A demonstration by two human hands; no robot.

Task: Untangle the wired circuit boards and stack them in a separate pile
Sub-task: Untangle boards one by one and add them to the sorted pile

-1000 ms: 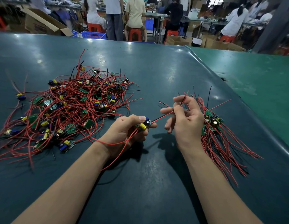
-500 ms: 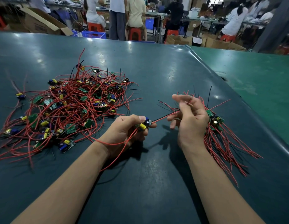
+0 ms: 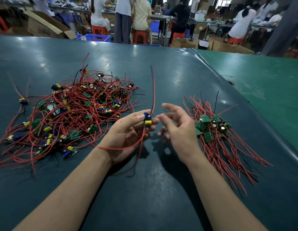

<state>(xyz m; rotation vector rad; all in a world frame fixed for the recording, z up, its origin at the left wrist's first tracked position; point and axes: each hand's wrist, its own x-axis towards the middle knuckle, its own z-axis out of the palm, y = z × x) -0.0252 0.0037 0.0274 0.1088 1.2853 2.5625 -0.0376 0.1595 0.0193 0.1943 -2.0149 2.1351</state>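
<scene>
A dark teal table [image 3: 161, 72] is filling most of the view, its glossy top catching spots of light. A brighter green surface [image 3: 261, 77] is lying against the table's right edge. Beyond the table's far edge, an open cardboard box [image 3: 44, 27] is sitting at the left, with a blue crate [image 3: 98, 38] just to its right. Further right along that edge, people are sitting on red stools [image 3: 139, 36] and one is standing between them. More cardboard boxes [image 3: 211, 45] are resting on the floor past the table's far right corner, where a person in white [image 3: 241, 22] is bending over a distant bench.
</scene>
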